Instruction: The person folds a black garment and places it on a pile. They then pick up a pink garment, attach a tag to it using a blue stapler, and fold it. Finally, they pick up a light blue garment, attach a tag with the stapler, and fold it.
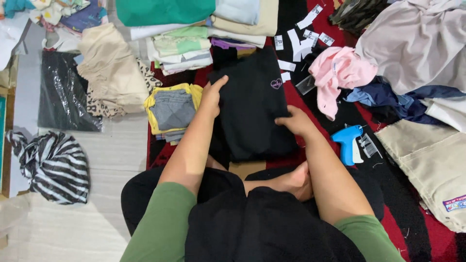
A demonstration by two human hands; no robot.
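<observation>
Clothes cover nearly all of the floor around the seated person, over a red-and-black patterned rug point(398, 228) on the right and pale flooring on the left. From the head view, looking down past green sleeves and crossed legs, a folded black garment point(252, 109) with a small heart mark near its upper right corner lies straight ahead on the rug, just beyond the knees. The left hand point(212, 97) rests on the garment's upper left edge, fingers spread and lying fairly flat, pressing rather than gripping. The right hand point(297, 121) sits on the right edge lower down, fingers curled loosely over the fold; whether they pinch the cloth underneath I cannot tell. To my eye this is soft, light knit fabric, limp and quick to slump, not slippery and not fragile, so it would be best taken by the folded edges with both hands, or supported flat from beneath so that the folds keep. Just left of it lies a small yellow and grey folded set point(173, 110), with a beige pile point(112, 70) beyond that. A blue tagging gun point(347, 143) lies near the right forearm, white paper tags point(303, 39) are scattered beyond the garment, and a pink garment point(337, 73) is crumpled to the right.
</observation>
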